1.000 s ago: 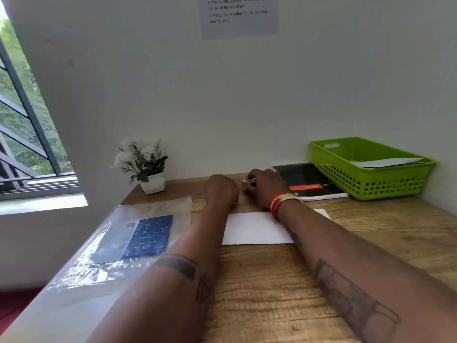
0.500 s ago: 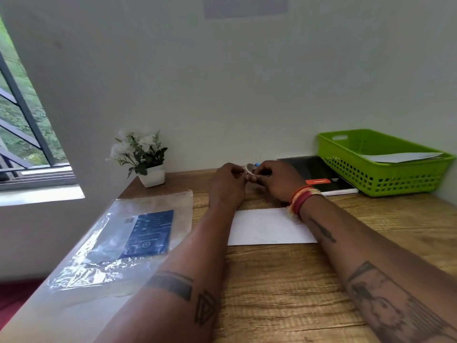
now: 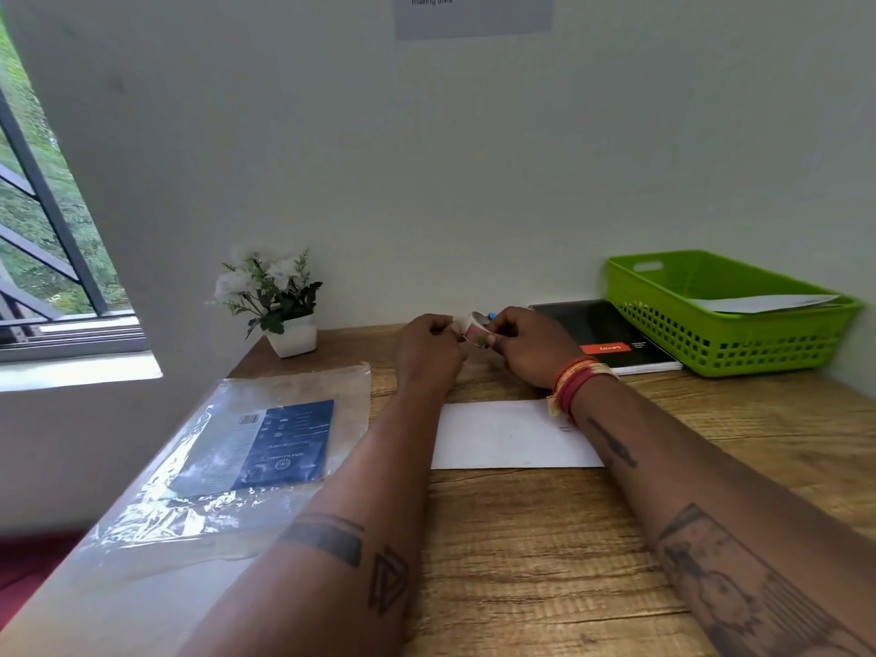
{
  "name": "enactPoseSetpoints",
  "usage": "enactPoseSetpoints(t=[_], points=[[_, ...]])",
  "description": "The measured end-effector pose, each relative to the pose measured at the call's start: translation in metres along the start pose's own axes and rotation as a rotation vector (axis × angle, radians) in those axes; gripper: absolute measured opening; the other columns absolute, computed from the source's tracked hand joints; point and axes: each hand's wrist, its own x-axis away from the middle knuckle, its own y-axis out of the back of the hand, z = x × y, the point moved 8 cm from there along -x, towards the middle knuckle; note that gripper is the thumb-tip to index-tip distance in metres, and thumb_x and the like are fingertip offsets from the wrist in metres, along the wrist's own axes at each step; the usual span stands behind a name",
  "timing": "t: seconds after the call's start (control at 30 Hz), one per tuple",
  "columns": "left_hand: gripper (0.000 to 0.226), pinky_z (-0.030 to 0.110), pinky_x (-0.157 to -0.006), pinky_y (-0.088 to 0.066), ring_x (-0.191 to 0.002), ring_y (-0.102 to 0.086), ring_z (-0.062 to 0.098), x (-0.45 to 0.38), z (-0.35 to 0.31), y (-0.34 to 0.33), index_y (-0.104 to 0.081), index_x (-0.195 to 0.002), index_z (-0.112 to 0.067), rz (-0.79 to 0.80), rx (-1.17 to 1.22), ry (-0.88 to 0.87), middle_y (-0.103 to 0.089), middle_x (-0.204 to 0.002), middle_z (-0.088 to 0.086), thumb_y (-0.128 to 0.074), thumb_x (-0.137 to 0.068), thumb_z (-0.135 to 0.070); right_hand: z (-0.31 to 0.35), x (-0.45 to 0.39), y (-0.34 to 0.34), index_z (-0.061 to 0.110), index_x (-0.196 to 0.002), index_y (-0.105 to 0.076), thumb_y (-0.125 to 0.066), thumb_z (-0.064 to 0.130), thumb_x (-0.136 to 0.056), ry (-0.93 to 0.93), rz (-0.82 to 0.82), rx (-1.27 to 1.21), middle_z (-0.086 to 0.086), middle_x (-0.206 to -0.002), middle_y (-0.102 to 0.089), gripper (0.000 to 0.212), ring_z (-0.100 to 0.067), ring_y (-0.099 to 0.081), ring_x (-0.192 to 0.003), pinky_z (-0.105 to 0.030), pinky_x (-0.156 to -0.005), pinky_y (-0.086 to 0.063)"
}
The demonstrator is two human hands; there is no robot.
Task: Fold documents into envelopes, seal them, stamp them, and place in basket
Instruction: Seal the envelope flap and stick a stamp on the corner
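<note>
Two hands meet above the grainy wooden worktop, just beyond a flat white paper envelope. Right hand grips a small round stamp roll; left hand pinches its loose end. Farther right of them sits a perforated green plastic basket holding paper.

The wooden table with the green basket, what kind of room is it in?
Probably a small mailing desk at home or in an office. A wall notice reads "mailing area", a white paper envelope lies on the wooden table, and a green plastic basket holds mail.
</note>
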Motion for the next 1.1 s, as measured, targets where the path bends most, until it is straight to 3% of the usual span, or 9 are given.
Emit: enactPoseSetpoints(t=[0.1,0.27,0.37,0.47,0.67,0.8,0.9,1.0,1.1], points=[[0.011,0.027,-0.06,-0.05,-0.075,-0.072,0.015,0.001,0.001,-0.001,-0.072,-0.1,-0.019,0.005,0.097,0.048,-0.076,-0.091,0.002,-0.063,-0.094,-0.015,-0.001,-0.001,-0.001,0.024,-0.11,-0.067,-0.063,0.026,-0.095,0.002,0.002,-0.01,0.005,-0.107,-0.064,0.016,-0.017,-0.058,-0.098,-0.025,-0.08,-0.039],[0.014,0.028,-0.063,-0.051,-0.08,-0.073,0.017,0.005,0.001,-0.002,-0.069,-0.103,-0.014,0.039,0.18,0.084,-0.076,-0.093,0.005,-0.063,-0.092,-0.008,-0.001,-0.001,-0.001,0.022,-0.112,-0.068,-0.063,0.023,-0.095,-0.018,-0.007,-0.025,0.005,-0.107,-0.06,0.018,-0.016,-0.057,-0.098,-0.024,-0.081,-0.038],[0.016,0.026,-0.053,-0.048,-0.067,-0.069,0.013,0.007,0.001,-0.001,-0.062,-0.105,-0.012,0.027,0.288,0.137,-0.076,-0.092,0.007,-0.051,-0.097,-0.004,-0.004,-0.002,0.0,0.023,-0.107,-0.067,-0.063,0.027,-0.095,-0.034,-0.016,-0.003,0.003,-0.106,-0.061,0.013,-0.017,-0.057,-0.096,-0.024,-0.079,-0.037],[0.015,0.025,-0.054,-0.05,-0.069,-0.068,0.014,0.008,0.002,0.006,-0.058,-0.103,-0.015,0.003,0.373,0.186,-0.077,-0.092,0.007,-0.047,-0.101,-0.006,-0.015,-0.001,0.009,0.022,-0.104,-0.067,-0.063,0.028,-0.095,-0.086,-0.061,-0.022,0.0,-0.107,-0.065,0.011,-0.018,-0.059,-0.096,-0.026,-0.077,-0.038],[0.008,0.026,-0.051,-0.046,-0.059,-0.063,0.012,0.008,0.0,0.0,-0.064,-0.105,-0.013,0.031,0.323,0.143,-0.077,-0.093,0.01,-0.063,-0.098,-0.016,-0.012,-0.002,0.01,0.023,-0.101,-0.073,-0.065,0.029,-0.093,-0.06,-0.07,0.165,-0.001,-0.11,-0.07,0.013,-0.019,-0.062,-0.095,-0.023,-0.08,-0.04],[0.007,0.024,-0.05,-0.046,-0.062,-0.067,0.01,0.008,-0.008,0.0,-0.069,-0.102,-0.021,0.024,0.115,0.019,-0.076,-0.09,-0.002,-0.066,-0.097,-0.025,-0.001,-0.002,0.008,0.021,-0.112,-0.074,-0.059,0.023,-0.094,-0.024,-0.077,0.27,-0.007,-0.118,-0.069,0.024,-0.025,-0.063,-0.105,-0.029,-0.09,-0.048],[0.008,0.029,-0.06,-0.051,-0.075,-0.07,0.013,0.014,-0.029,-0.004,-0.068,-0.101,-0.028,0.035,-0.172,-0.188,-0.074,-0.09,-0.009,-0.06,-0.099,-0.027,0.002,-0.002,0.026,0.014,-0.104,-0.072,-0.058,0.029,-0.094,-0.093,-0.223,-0.029,-0.005,-0.105,-0.071,0.023,-0.023,-0.065,-0.098,-0.03,-0.084,-0.049],[0.012,0.029,-0.07,-0.05,-0.081,-0.067,0.01,0.025,-0.051,-0.013,-0.069,-0.104,-0.028,0.048,-0.351,-0.388,-0.072,-0.095,-0.011,-0.058,-0.099,-0.026,-0.008,-0.003,0.017,0.012,-0.089,-0.069,-0.062,0.038,-0.094,-0.274,-0.098,-0.495,-0.007,-0.089,-0.075,0.028,-0.02,-0.069,-0.076,-0.034,-0.071,-0.056],[0.018,0.023,-0.071,-0.042,-0.089,-0.061,0.009,0.033,-0.061,-0.022,-0.071,-0.11,-0.024,0.081,-0.466,-0.478,-0.071,-0.104,-0.008,-0.057,-0.1,-0.021,-0.013,0.0,0.015,0.007,-0.092,-0.07,-0.069,0.012,-0.091,-0.319,-0.05,-0.753,-0.015,-0.083,-0.074,0.006,-0.018,-0.067,-0.062,-0.027,-0.057,-0.056]])
